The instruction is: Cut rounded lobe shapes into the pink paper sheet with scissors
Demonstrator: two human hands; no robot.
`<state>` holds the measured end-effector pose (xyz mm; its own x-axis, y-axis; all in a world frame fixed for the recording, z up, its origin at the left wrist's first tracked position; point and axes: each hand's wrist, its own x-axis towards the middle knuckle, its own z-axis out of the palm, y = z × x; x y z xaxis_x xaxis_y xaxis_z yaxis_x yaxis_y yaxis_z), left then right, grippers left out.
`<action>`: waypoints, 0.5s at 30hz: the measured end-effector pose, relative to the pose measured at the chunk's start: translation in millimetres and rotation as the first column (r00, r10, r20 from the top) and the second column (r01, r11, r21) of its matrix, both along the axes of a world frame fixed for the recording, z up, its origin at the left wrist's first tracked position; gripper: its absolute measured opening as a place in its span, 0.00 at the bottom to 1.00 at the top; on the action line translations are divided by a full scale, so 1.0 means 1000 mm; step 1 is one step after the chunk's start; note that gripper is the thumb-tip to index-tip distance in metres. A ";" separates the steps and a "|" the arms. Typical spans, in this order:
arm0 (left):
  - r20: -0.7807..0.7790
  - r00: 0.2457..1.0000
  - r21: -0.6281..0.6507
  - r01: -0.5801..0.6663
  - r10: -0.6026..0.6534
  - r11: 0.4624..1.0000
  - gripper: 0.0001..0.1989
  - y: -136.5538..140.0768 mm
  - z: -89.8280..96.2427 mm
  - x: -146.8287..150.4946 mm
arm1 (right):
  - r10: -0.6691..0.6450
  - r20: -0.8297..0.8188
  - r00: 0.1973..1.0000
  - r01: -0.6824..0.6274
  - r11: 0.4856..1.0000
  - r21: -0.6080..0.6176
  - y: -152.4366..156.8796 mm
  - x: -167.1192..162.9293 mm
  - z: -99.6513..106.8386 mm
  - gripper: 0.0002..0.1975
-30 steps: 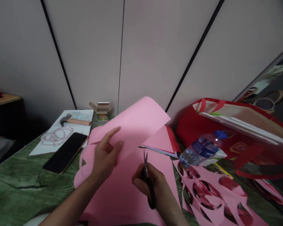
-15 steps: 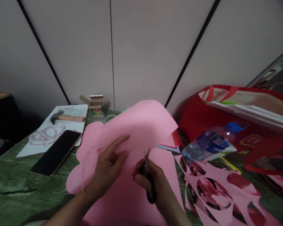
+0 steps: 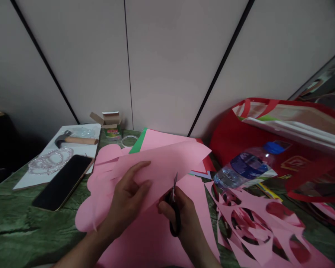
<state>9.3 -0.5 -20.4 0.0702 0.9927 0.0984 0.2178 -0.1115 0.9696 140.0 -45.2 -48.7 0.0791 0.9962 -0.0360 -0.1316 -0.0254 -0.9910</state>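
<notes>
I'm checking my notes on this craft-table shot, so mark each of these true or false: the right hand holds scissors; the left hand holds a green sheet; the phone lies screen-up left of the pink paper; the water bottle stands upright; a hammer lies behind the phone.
1. The right hand holds scissors. True.
2. The left hand holds a green sheet. False: it grips the pink paper; a green sheet only peeks out behind it.
3. The phone lies screen-up left of the pink paper. True.
4. The water bottle stands upright. False: it lies on its side against the red bag.
5. A hammer lies behind the phone. True.
</notes>
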 end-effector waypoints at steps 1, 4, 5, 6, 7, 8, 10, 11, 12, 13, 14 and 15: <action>0.048 0.997 -0.012 -0.058 0.058 0.998 0.17 0.000 -0.002 0.002 | -0.020 0.005 1.000 0.020 1.000 -0.015 0.001 0.001 0.000 0.07; 0.287 0.933 -0.110 -0.195 0.219 0.974 0.13 0.000 -0.009 0.007 | -0.088 0.021 0.996 0.089 0.994 -0.070 0.003 0.001 -0.002 0.06; 0.354 0.900 -0.165 -0.207 0.254 0.964 0.13 0.000 -0.012 0.009 | -0.107 0.029 0.994 0.109 0.991 -0.073 0.004 0.001 -0.003 0.07; 0.407 0.869 -0.225 -0.206 0.284 0.952 0.13 0.000 -0.014 0.011 | -0.119 0.035 0.992 0.121 0.990 -0.067 0.004 0.001 -0.005 0.07; 0.449 0.840 -0.287 -0.187 0.305 0.939 0.12 0.000 -0.015 0.012 | -0.123 0.038 0.992 0.125 0.991 -0.056 0.005 0.002 -0.006 0.07; 0.490 0.816 -0.347 -0.140 0.306 0.927 0.11 0.000 -0.015 0.014 | -0.116 0.038 0.992 0.118 0.992 -0.048 0.006 0.002 -0.008 0.07; 0.586 0.771 -0.425 0.031 0.249 0.905 0.09 0.000 -0.014 0.015 | -0.091 0.022 0.996 0.091 0.995 -0.034 0.006 0.002 -0.011 0.07; 0.627 0.753 -0.442 0.134 0.199 0.887 0.09 0.000 -0.013 0.015 | -0.077 0.012 0.997 0.078 0.997 -0.029 0.005 0.002 -0.013 0.07; 0.649 0.743 -0.453 0.209 0.160 0.867 0.09 0.000 -0.011 0.015 | -0.065 0.004 0.998 0.065 0.998 -0.026 0.005 0.002 -0.014 0.08; 0.653 0.743 -0.468 0.238 0.151 0.851 0.09 0.001 -0.010 0.015 | -0.052 -0.005 0.999 0.052 0.998 -0.020 0.004 0.001 -0.015 0.08; 0.644 0.749 -0.481 0.238 0.156 0.844 0.09 0.002 -0.010 0.014 | -0.043 -0.015 0.999 0.043 0.999 -0.010 0.004 0.001 -0.016 0.08; 0.619 0.769 -0.483 0.209 0.162 0.850 0.09 0.002 -0.010 0.013 | -0.037 -0.022 0.999 0.037 0.999 -0.004 0.003 0.001 -0.017 0.08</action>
<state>22.0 1.9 -30.1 0.2025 0.9047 -0.3748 -0.4417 0.4260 0.7896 140.6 -42.1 -65.6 0.1146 0.9925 -0.0421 -0.1542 -0.0241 -0.9877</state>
